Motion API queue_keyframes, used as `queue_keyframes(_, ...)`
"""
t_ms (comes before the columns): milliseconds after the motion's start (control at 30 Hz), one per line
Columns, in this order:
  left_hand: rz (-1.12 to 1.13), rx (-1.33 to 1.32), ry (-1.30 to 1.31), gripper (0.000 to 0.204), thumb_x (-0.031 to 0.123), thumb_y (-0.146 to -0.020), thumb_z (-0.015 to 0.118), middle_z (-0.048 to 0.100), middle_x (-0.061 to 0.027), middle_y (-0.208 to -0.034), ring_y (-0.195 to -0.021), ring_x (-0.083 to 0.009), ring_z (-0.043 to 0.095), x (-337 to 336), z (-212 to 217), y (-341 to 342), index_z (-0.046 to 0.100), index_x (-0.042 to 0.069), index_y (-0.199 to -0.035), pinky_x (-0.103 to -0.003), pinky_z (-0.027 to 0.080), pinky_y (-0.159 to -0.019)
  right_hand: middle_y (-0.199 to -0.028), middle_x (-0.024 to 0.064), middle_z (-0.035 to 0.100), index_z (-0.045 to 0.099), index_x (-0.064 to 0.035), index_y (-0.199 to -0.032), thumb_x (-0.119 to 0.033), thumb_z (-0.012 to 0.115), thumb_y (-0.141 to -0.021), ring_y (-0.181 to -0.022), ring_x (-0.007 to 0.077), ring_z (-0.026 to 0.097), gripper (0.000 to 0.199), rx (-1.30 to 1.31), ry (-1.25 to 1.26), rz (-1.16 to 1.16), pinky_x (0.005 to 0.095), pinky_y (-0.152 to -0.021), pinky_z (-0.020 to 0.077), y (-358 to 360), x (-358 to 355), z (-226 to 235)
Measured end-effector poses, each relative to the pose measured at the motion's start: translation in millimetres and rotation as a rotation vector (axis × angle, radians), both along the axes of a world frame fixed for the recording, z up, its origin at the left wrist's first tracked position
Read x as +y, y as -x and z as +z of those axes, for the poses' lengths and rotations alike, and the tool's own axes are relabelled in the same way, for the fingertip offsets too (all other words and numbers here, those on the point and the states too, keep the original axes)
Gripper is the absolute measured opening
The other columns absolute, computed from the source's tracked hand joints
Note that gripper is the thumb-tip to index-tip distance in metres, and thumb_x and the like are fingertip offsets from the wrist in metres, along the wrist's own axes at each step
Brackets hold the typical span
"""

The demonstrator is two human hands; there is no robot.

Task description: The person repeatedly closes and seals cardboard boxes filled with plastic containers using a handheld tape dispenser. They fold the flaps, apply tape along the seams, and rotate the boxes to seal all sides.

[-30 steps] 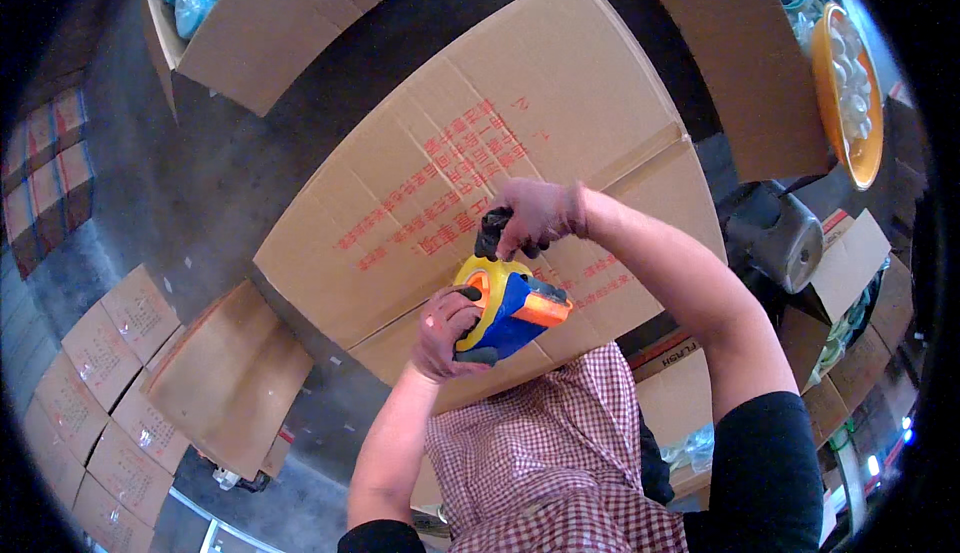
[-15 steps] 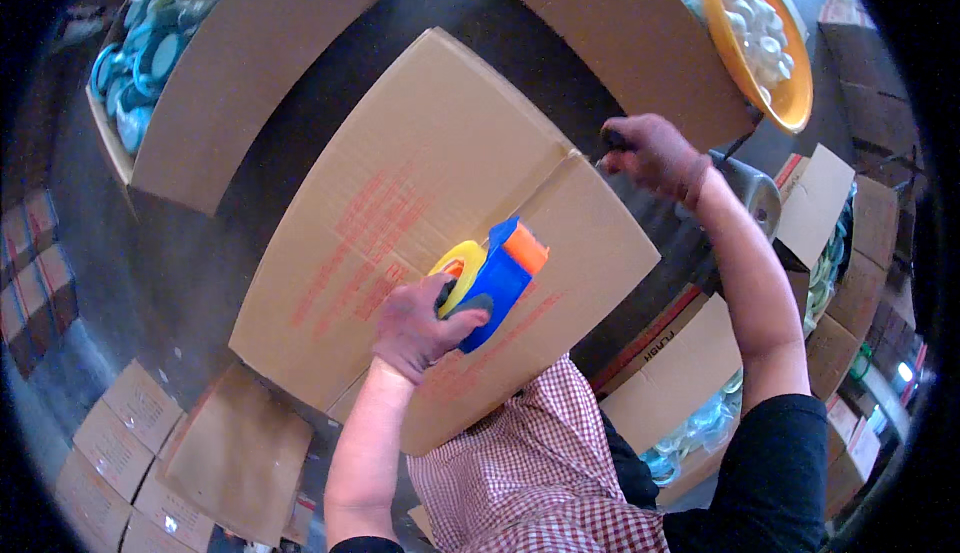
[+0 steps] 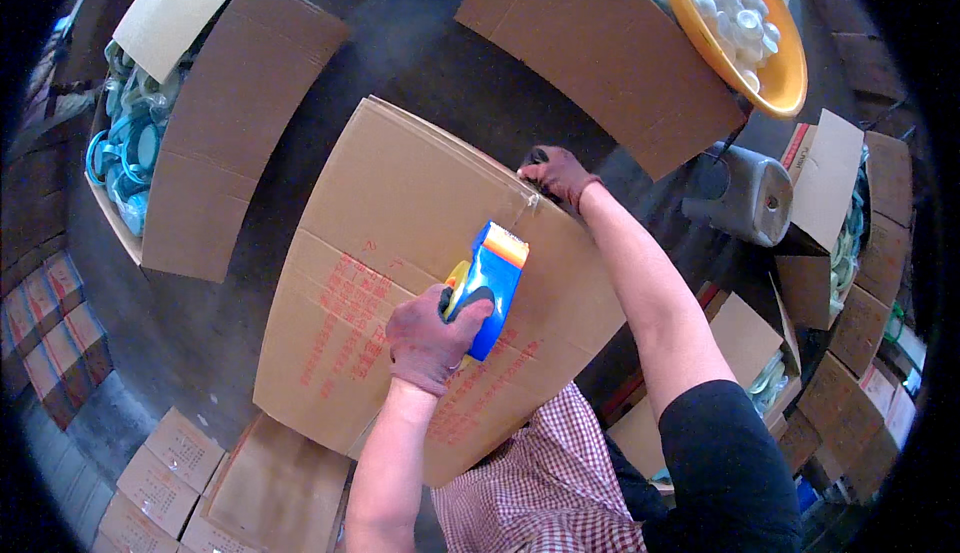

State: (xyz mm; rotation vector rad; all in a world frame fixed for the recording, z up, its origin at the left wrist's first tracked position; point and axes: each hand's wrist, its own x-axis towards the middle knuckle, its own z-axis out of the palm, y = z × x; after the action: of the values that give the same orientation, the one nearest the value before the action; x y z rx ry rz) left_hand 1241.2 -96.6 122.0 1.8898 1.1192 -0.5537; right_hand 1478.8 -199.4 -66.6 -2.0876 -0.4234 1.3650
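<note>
Head view: left hand wrapped around a blue-and-yellow tape dispenser, orange strip near its far end. Dispenser is over the top of the big cardboard box in front of the person; can't tell from here if it touches. Right hand at the box's far right edge, fingers curled; can't tell if it grips anything. Orange basin of white pieces beyond, upper right.
</note>
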Motion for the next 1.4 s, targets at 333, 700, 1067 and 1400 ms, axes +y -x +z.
queue_keyframes(333,0.145,-0.182,-0.089,0.049,0.054,-0.062,0.062,0.058,-0.0158,-0.062,-0.059,-0.0313,0.059,-9.0,-15.1,11.6,0.059,0.005,-0.064,-0.039,0.045,-0.055,-0.094,0.0168,0.059,0.051,-0.0008,-0.097,-0.012,0.052,-0.083,-0.075,0.0271,0.059,0.018,1.205,-0.590,-0.830,0.0352,-0.052,0.0508,-52.2,-24.1,10.6)
queue_keyframes(700,0.050,-0.295,0.030,0.070,0.063,-0.061,0.057,0.062,-0.0201,-0.087,-0.080,-0.0309,0.062,-6.9,-12.0,46.5,0.061,0.003,-0.097,-0.037,0.048,-0.071,-0.104,0.0076,0.061,0.058,-0.0050,-0.110,-0.021,0.053,-0.084,-0.092,0.0201,0.055,0.031,0.282,-0.086,-0.471,0.0323,-0.085,0.0415,-35.5,-33.2,-67.1)
queue_keyframes(1067,0.054,0.240,-0.296,0.059,0.052,-0.056,0.069,0.064,-0.0095,-0.094,-0.092,-0.0255,0.058,-19.6,89.8,481.4,0.061,0.009,-0.095,-0.041,0.031,-0.099,-0.091,0.0056,0.062,0.058,-0.0080,-0.102,-0.037,0.048,-0.087,-0.071,0.0197,0.059,0.034,0.038,-0.385,-0.737,0.0309,-0.058,0.0474,-30.8,-56.1,26.7)
queue_keyframes(1400,0.087,0.530,-0.172,0.057,0.051,-0.062,0.063,0.061,-0.0108,-0.102,-0.098,-0.0234,0.056,-20.1,10.4,526.2,0.060,0.011,-0.103,-0.039,0.029,-0.099,-0.086,0.0096,0.062,0.053,-0.0019,-0.112,-0.025,0.052,-0.082,-0.056,0.0149,0.057,0.038,0.735,-0.062,0.057,0.0213,-0.044,0.0406,301.4,39.1,150.7)
